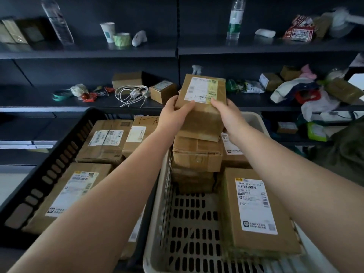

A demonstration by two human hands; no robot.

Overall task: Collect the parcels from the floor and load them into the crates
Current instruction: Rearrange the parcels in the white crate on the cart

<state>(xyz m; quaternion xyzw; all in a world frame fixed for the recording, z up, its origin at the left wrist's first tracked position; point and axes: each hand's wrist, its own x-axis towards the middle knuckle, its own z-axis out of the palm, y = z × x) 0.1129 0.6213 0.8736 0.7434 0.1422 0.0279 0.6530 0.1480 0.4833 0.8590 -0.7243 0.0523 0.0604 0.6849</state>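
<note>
Shelving: dark metal shelving point(177, 50) behind the beige crate carries bottles, cups, cables and loose boxes.
Black crate: the black slotted plastic crate point(49, 174) just left of the beige crate holds flat brown parcels.
Beige crate: the beige perforated plastic crate point(157, 223) has part of its floor bare at the near left.
Labelled parcel: a flat brown cardboard parcel with a white label point(254, 209) lies at the beige crate's right side.
Stack: a stack of brown cardboard boxes point(197, 154) stands at the beige crate's far left.
Held parcel: the small brown cardboard box with a white and yellow label point(201, 103) sits atop that stack, tilted.
Left hand: the left hand point(173, 113) grips its left edge, thumb on top.
Right hand: the right hand point(228, 115) grips its right edge, fingers curled round it.
Doing it well: the person should probably square the box flat on the stack before letting go; the tall stack looks prone to tipping.
Unclear: label text is unreadable, the floor is out of view, and the beige crate's near rim is cut off.
</note>
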